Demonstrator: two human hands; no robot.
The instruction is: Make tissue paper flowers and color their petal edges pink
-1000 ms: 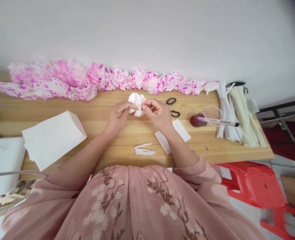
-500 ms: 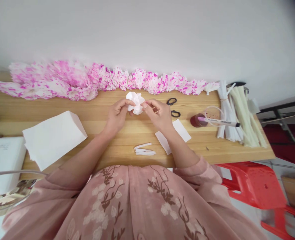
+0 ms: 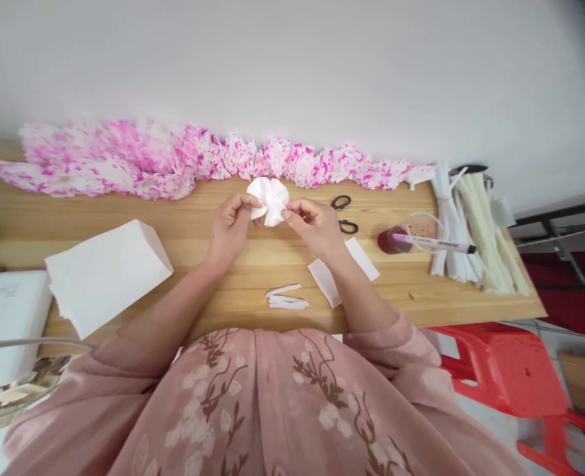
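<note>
Between my hands, above the table's middle, is a white paper flower (image 3: 272, 198) with ruffled, fanned-out edges. My left hand (image 3: 230, 225) pinches its left edge between thumb and fingers. On the opposite side, my right hand (image 3: 314, 225) pinches the lower right edge. Black-handled scissors (image 3: 348, 227) lie just beyond my right hand, their blades hidden. Under my right forearm are white paper pieces (image 3: 361, 259), partly covered. Several narrow white strips (image 3: 287, 297) lie on the table nearer my body.
A long row of pink-and-white ruffled paper (image 3: 272, 158) runs along the wall. At left are a stack of white paper (image 3: 106, 277) and a white power bank (image 3: 12, 324). To the right stand a jar of dark red liquid (image 3: 394, 240), a marker (image 3: 435, 244) and bundled white strips (image 3: 451, 225).
The paper flower's petals have spread wider and turned slightly in my fingers. Both hands stay in nearly the same place, still pinching it.
</note>
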